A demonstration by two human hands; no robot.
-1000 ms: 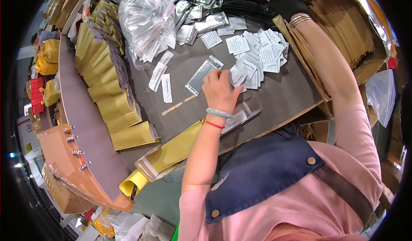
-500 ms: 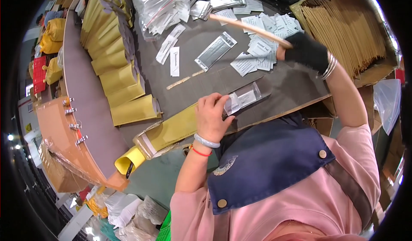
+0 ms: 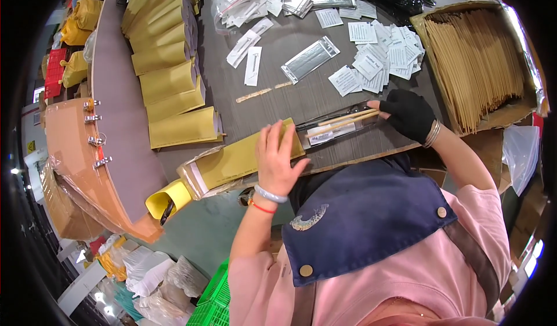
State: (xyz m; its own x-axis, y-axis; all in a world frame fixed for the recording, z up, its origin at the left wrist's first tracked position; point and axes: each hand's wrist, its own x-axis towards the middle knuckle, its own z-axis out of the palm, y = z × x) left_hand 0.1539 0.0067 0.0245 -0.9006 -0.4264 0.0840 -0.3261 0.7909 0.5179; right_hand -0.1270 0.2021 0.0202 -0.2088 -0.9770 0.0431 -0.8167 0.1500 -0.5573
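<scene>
My left hand [image 3: 277, 160] lies with its fingers spread on a long yellow-brown paper envelope [image 3: 232, 160] near the table's front edge. From the envelope's right end juts a clear plastic sleeve with white packets [image 3: 332, 133] and something dark and glossy inside. Over that sleeve, my right hand [image 3: 409, 117], in a black fingerless glove, pinches the right ends of a pair of thin wooden sticks [image 3: 343, 122]. Their left ends lie along the packets; whether they are inside the plastic cannot be told. Just beyond the envelope rests a flat silver packet [image 3: 310, 59].
Yellow-brown envelopes [image 3: 174, 91] stand in a fanned row at left. White square packets [image 3: 380, 59] are heaped at the back right, beside a cardboard box [image 3: 531, 102] of wooden sticks. A plastic bag [image 3: 241, 1] and narrow white packets [image 3: 253, 65] sit farther back. A yellow tube-shaped holder [image 3: 180, 194] hangs at the table's edge.
My right hand has come down from above the white packets to the clear sleeve, bringing the wooden sticks with it. My left hand has shifted back from the sleeve onto the envelope, fingers spreading.
</scene>
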